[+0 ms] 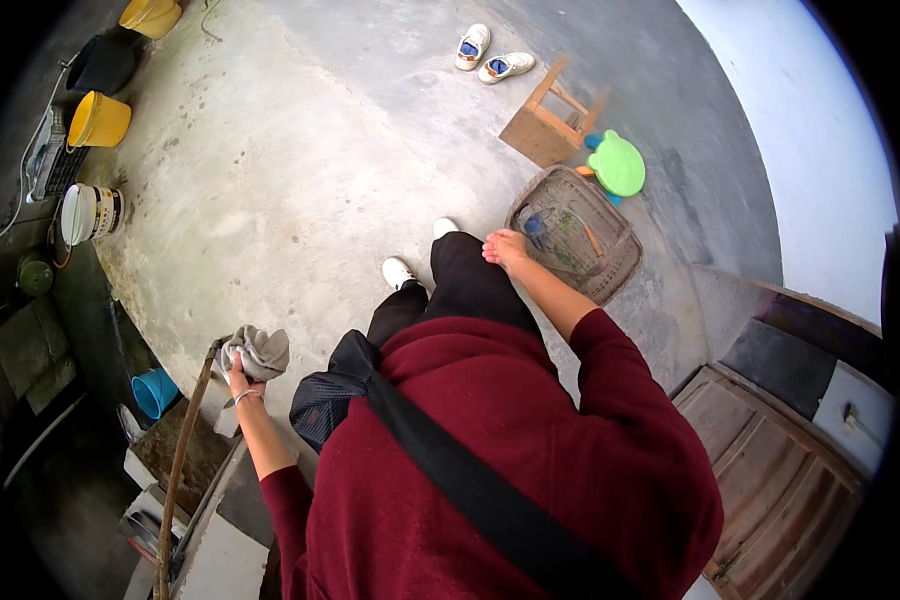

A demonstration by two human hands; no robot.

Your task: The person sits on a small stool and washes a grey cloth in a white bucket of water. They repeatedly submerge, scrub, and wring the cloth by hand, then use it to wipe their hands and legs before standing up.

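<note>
A crumpled grey cloth (260,350) is gripped in my left hand (242,382), out to my left side at about hip height. The hand is closed round the lower part of the bundle, and a bracelet sits at the wrist. Close beside it runs a long, thin brown pole (182,455), bent at its upper end; whether the hand touches it I cannot tell. My right hand (507,250) hangs by my right thigh with its fingers loosely curled and nothing visible in them. It is nearest to a woven basket (620,225), which holds a blue item and some plant scraps.
Beyond the basket stand a wooden stool (542,135) and a green-topped plastic stool (618,165). White shoes (507,67) lie farther off. Yellow buckets (100,120) and a white bucket (92,213) line the left edge. A blue bucket (154,392) and a wooden door (760,470) flank me.
</note>
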